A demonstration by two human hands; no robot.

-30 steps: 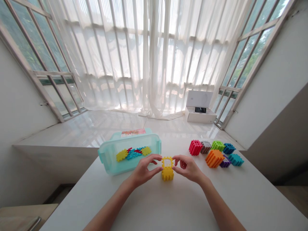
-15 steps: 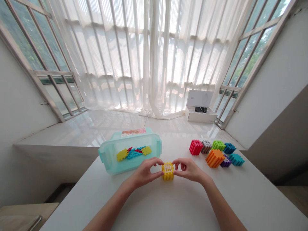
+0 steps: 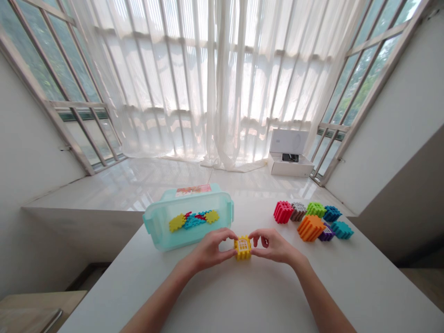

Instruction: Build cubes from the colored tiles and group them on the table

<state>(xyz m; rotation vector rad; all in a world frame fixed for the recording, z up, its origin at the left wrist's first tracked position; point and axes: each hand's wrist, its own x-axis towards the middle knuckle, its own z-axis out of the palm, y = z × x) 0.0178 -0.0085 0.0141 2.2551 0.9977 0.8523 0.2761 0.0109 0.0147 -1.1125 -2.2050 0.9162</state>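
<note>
Yellow block cube [image 3: 243,247] pinched between both hands, side faces hidden behind fingertips (cannot tell if its base touches the table). Pieces inside the clear teal plastic box [image 3: 187,223] show through the wall, partly overlapping, exact count hard to make out. White table [image 3: 243,300] carries that box left of the hands and colored blocks [image 3: 315,210] to the right, orange block [image 3: 310,228] biggest. Beyond: sheer curtain [image 3: 215,83], window frames [image 3: 367,78], white carton [image 3: 289,159] on a glossy ledge [image 3: 138,185]. Left hand [image 3: 211,251] and right hand [image 3: 274,245] come in from below, forearms angled inward, fingertips closed on the cube from opposite sides.
</note>
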